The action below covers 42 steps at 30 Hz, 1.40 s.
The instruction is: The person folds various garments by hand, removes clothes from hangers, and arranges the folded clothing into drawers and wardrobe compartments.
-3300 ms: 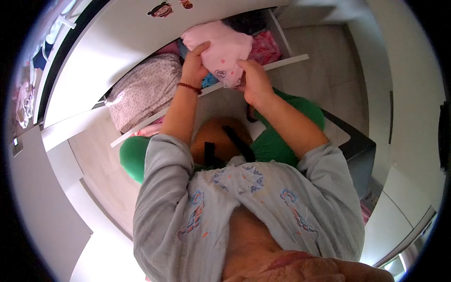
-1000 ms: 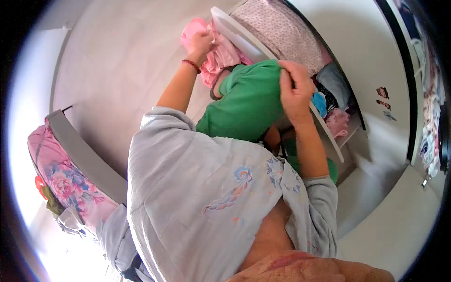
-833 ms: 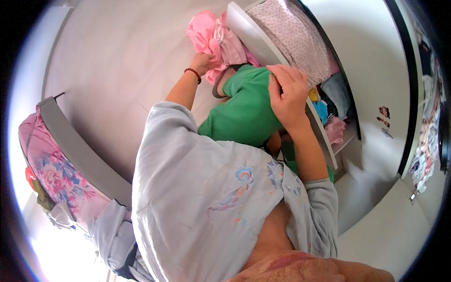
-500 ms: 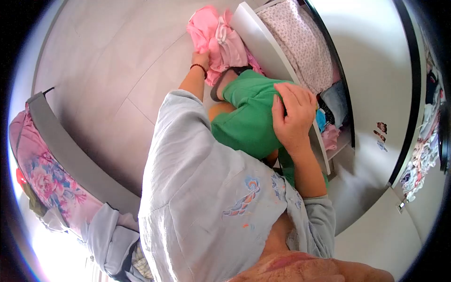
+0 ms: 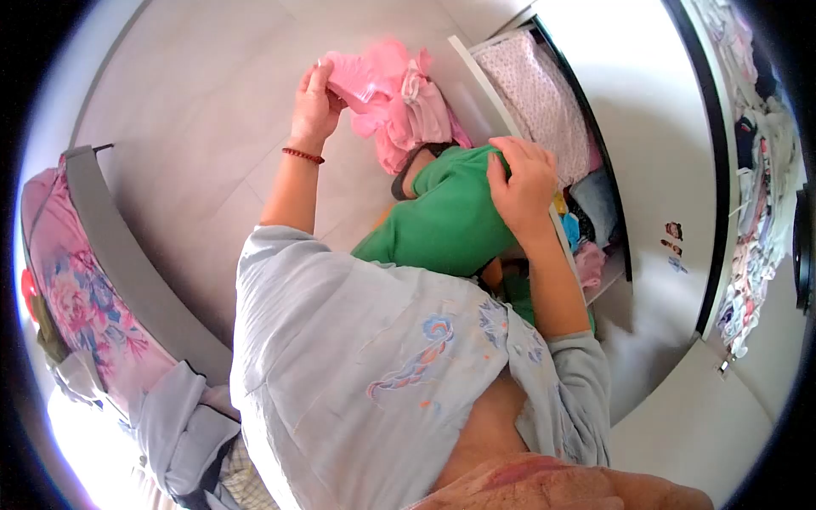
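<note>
Out in front over the floor, my left hand (image 5: 316,106), with a dark red bead bracelet on its wrist, is closed on the edge of a bright pink garment (image 5: 370,81). The garment's lifted corner stretches toward the fingers, while the rest lies bunched on a pile of paler pink clothes (image 5: 425,115) by my foot. What kind of garment it is does not show. My right hand (image 5: 527,187) rests with fingers laid out over the knee of my green trousers (image 5: 442,212), holding nothing.
A white drawer (image 5: 489,81) stands pulled out on the right, holding a folded patterned cloth (image 5: 544,102) and other clothes. Beyond it are a white door panel (image 5: 629,102) and shelved clothes (image 5: 756,229). At left, a grey-edged piece of furniture (image 5: 127,246) bears a floral pink cloth (image 5: 81,289).
My left hand has moved left and away from the pile, drawing a corner of the pink garment out with it. My right hand stays on the knee.
</note>
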Each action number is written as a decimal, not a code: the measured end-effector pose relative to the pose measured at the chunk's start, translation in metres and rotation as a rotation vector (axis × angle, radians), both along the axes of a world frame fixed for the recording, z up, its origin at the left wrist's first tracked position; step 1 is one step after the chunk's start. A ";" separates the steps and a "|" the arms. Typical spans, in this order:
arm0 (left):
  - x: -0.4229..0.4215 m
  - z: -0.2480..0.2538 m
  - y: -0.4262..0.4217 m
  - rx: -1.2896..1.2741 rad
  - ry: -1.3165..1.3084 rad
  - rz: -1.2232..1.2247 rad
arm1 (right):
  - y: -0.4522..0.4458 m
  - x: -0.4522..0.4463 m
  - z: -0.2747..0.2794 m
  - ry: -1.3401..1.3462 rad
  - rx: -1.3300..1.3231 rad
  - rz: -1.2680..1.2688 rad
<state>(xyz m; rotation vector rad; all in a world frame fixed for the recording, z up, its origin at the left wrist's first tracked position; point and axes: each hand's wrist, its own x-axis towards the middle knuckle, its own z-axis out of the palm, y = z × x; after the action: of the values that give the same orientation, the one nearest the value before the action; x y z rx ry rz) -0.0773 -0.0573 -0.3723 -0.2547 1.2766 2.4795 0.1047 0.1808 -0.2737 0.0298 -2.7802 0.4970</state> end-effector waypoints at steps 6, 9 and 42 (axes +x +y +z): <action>0.023 0.105 0.033 0.102 0.242 -0.073 | -0.033 -0.032 0.033 0.055 -0.584 0.058; 0.047 0.127 0.061 0.009 0.337 -0.284 | -0.045 -0.042 0.038 0.162 -0.720 0.155; 0.072 0.273 0.192 -1.034 1.857 -0.842 | 0.131 0.060 0.156 0.011 -0.929 0.082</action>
<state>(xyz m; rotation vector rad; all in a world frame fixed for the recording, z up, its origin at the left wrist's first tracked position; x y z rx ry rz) -0.0052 0.1351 -0.0993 2.1709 2.2102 0.5883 0.1647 0.3117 -0.1173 -0.0629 -2.2747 1.7200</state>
